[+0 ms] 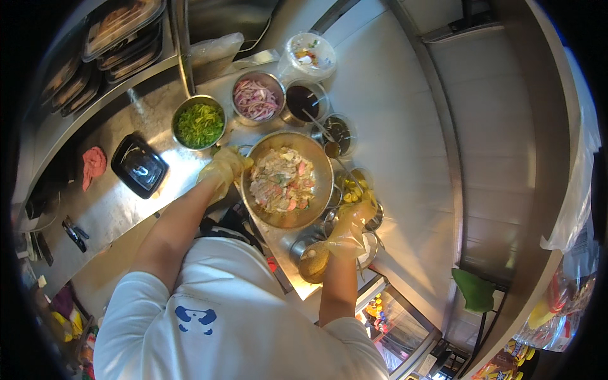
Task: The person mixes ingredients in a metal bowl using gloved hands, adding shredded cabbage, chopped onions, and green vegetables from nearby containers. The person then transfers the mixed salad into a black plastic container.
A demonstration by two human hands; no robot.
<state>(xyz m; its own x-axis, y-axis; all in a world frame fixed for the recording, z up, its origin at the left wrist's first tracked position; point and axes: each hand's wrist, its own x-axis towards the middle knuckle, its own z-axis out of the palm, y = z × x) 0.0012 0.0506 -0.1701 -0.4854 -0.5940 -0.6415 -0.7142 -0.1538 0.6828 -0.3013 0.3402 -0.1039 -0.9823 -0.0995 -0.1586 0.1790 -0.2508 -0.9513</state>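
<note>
A wide steel pan (pixel 324 156) holds mixed food (pixel 282 178), with pale shredded pieces and pink chunks. My left hand (pixel 227 165), in a yellowish plastic glove, grips the pan's left rim. My right hand (pixel 354 216), gloved alike, is over the containers right of the pan. Its fingers close on the thin handle of a metal spoon (pixel 332 150), whose brown-filled bowl lies by a tub of dark green contents (pixel 343 130). Yellow-green sliced pieces (pixel 354 190) sit in a container just beyond my right fingers, partly covered by the glove.
Chopped greens fill a long-handled pot (pixel 199 123); sliced red onion (pixel 256 99) and dark liquid (pixel 302 102) stand behind. A black plastic tray (pixel 139 166) and pink cloth (pixel 94 166) lie left. A pot of brown grains (pixel 313 262) stands near the counter's front edge. Packed trays (pixel 123 28) occupy a shelf.
</note>
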